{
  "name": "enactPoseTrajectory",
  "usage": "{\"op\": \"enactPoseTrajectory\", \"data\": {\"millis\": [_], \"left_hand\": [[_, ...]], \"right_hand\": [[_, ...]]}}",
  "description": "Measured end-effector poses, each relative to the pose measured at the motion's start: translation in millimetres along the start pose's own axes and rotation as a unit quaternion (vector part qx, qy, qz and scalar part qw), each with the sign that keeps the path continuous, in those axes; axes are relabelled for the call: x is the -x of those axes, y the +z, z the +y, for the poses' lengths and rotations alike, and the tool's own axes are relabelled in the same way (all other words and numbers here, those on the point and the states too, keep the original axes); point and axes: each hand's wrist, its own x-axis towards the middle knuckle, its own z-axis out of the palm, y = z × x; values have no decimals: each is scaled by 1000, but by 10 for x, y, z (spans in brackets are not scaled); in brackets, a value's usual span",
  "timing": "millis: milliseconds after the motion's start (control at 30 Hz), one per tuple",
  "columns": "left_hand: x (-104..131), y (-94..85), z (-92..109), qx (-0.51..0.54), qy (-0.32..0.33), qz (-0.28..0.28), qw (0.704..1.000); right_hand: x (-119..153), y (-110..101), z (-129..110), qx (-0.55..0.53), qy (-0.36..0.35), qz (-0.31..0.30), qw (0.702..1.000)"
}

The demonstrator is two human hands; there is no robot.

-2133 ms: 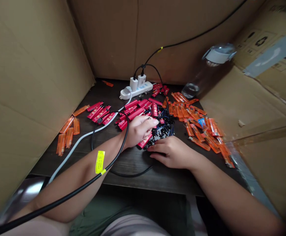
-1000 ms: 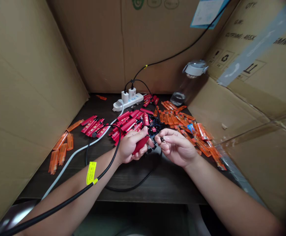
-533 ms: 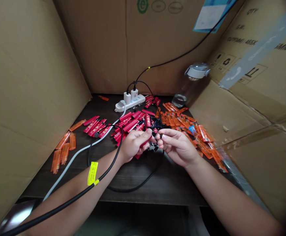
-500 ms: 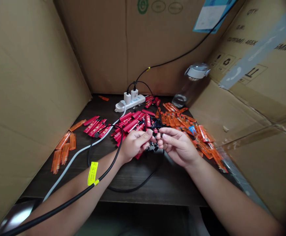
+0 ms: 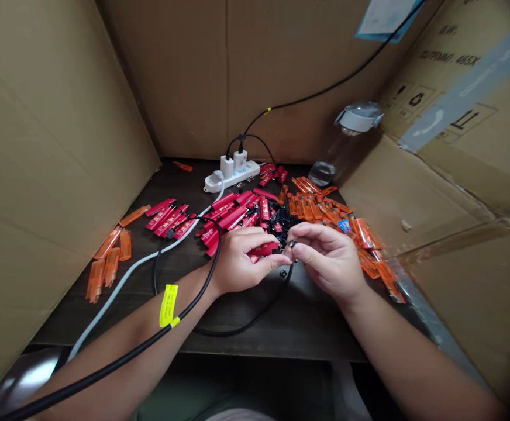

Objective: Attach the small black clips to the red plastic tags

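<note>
My left hand is closed with its thumb below and fingers above a red lighter body, whose dark end points right. The fingers of my right hand pinch a small shiny dark metal piece, close to the left thumb tip. Behind the hands lies a pile of red lighter bodies, with several small black parts at its right side. A few tiny dark bits show on the table below the fingertips.
Orange lighter bodies lie at right and left. A white power strip with plugs stands behind; a clear bottle leans at back right. A black cable crosses my left forearm. Cardboard walls enclose the dark table.
My left thumb has moved down and right, and the red lighter body now shows in that hand. The metal piece in my right fingers shows more clearly. The view has shifted slightly.
</note>
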Motion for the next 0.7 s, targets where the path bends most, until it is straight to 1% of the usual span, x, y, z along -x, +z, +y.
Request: {"op": "enactPoseTrajectory", "data": {"millis": [133,233,500,700], "left_hand": [[6,6,1,-13,-5,-16,1000],[6,7,8,-23,-9,-21,999],[6,-17,-14,-68,10,-39,997],[16,-20,-45,-65,28,-39,997]], "right_hand": [[-1,23,-58,122,-81,-14,989],[-13,29,-80,170,-117,-31,978],[-14,3,-18,143,-74,-42,986],[-22,-6,-42,141,-73,-52,986]]}}
